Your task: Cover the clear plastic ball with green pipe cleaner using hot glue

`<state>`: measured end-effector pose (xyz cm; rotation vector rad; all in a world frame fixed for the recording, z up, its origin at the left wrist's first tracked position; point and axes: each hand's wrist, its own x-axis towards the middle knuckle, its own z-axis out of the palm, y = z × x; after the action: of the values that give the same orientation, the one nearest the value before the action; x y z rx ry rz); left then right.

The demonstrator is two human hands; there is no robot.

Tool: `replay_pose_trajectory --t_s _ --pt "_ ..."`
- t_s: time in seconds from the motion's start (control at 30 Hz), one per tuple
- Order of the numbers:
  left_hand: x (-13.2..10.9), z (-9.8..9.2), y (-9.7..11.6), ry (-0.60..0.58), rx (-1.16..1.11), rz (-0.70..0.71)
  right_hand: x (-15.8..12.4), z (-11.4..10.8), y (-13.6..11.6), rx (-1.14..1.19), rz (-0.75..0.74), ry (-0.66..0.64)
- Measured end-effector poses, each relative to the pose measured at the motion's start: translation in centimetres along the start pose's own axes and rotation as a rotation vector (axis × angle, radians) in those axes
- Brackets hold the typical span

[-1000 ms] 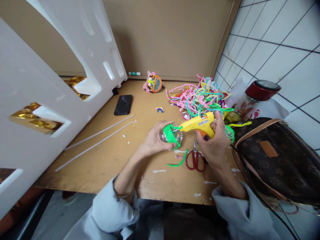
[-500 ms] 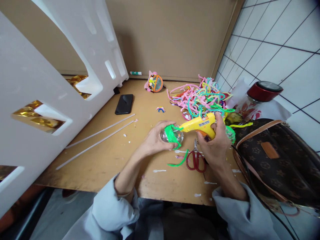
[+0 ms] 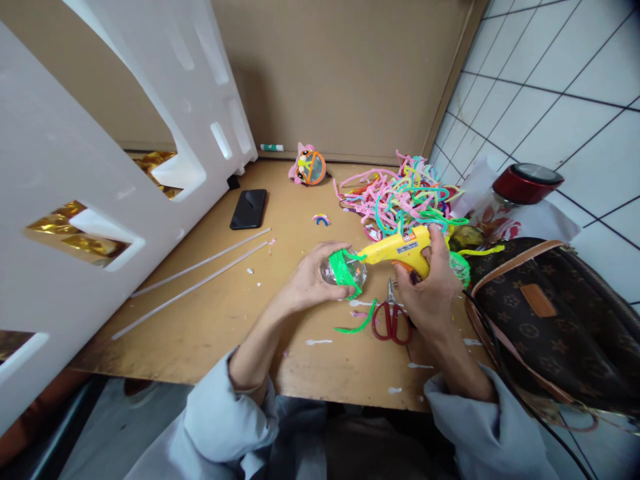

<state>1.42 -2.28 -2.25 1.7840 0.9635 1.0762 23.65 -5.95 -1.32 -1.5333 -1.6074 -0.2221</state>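
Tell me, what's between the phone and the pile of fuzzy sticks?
A tiny rainbow piece lies on the table between the phone and the pile, seen in the head view.

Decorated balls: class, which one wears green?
The ball in the left hand, by the glue gun; the far ball is pink and orange.

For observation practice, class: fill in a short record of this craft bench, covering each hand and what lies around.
Left hand: grips clear ball wrapped in green pipe cleaner
Right hand: grips yellow glue gun, nozzle at the ball
Below hands: red scissors on wooden table
Behind: pipe cleaner pile, small figure
Left: black phone, two clear rods
Right: brown bag, red-lidded jar
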Motion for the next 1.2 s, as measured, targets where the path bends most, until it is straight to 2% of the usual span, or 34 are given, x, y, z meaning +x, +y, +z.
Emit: replay_pose_trajectory --t_s 1.2 --pt "0.09 -0.06 -0.20 -0.016 0.011 -0.003 0.09 -0.45 -0.10 -0.042 -0.001 -0.016"
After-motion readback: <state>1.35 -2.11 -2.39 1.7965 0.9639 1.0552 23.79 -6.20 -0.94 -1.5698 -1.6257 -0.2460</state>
